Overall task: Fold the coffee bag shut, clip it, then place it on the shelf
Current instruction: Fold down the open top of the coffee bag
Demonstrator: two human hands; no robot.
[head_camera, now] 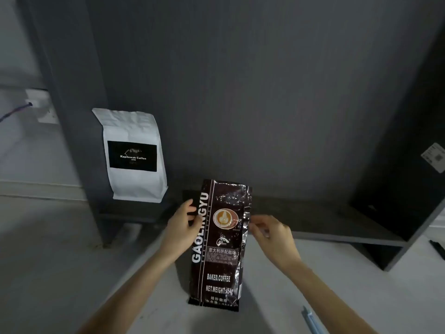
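Observation:
A tall dark brown coffee bag (220,244) with white lettering stands upright on the white table (149,300); its top is unfolded and crinkled. My left hand (181,227) grips the bag's left edge at mid height, thumb on the front. My right hand (272,235) pinches the bag's right edge at about the same height. A pale blue clip (313,320) lies on the table at the lower right, apart from both hands. The dark grey shelf (325,220) runs just behind the bag.
A white coffee bag (133,155) with a black label stands at the shelf's left end, against its upright side panel. A tall black box (404,184) occupies the shelf's right end. A black pen-like object (437,248) lies at the far right. A wall socket (39,104) is at the left.

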